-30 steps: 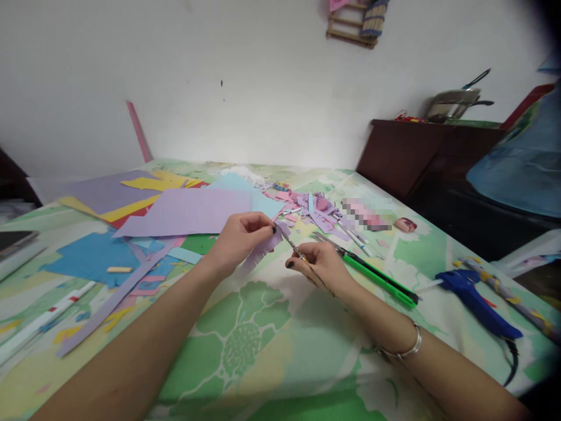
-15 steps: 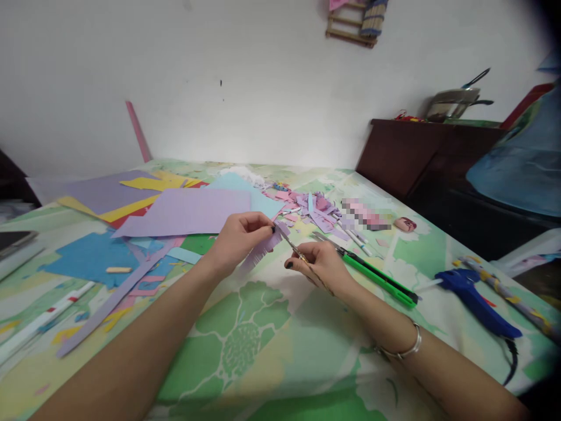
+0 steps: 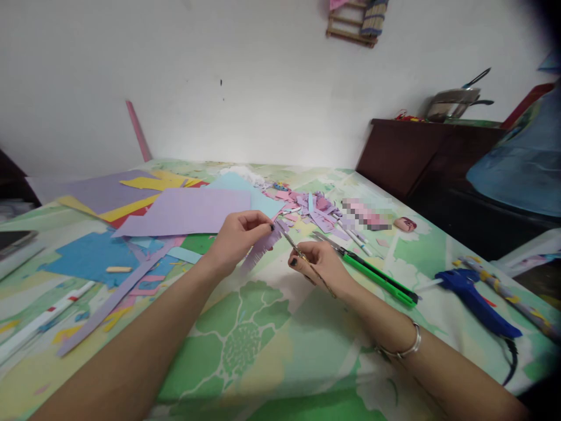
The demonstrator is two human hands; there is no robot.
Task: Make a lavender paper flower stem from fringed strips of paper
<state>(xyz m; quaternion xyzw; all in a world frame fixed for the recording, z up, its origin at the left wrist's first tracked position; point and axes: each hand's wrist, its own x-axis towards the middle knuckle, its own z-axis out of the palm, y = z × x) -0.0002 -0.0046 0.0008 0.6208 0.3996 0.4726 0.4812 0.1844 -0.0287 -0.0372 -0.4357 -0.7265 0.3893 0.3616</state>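
Note:
Between thumb and fingers, my left hand (image 3: 241,237) pinches a narrow purple paper strip (image 3: 259,252) whose edge is cut into a fringe. The strip hangs down at a slant over the tablecloth. My right hand (image 3: 322,264) is wrapped round a pair of scissors (image 3: 302,255) with patterned handles. Their blades point up and left, at the strip's upper end beside my left fingertips. Just beyond my right hand lies a green utility knife (image 3: 379,278). A large purple paper sheet (image 3: 188,211) lies behind my left hand.
Purple and pink paper scraps (image 3: 318,209) are heaped at the back middle. A blue glue gun (image 3: 480,301) with a cord lies at right, near a wrapped stick (image 3: 512,295). Blue paper (image 3: 87,257) and a long purple strip (image 3: 109,304) lie at left. A dark cabinet (image 3: 403,155) stands behind.
My right hand and the scissors have shifted slightly right. The blades have drawn back a little from my left fingertips, while my left hand stays nearly still with the strip.

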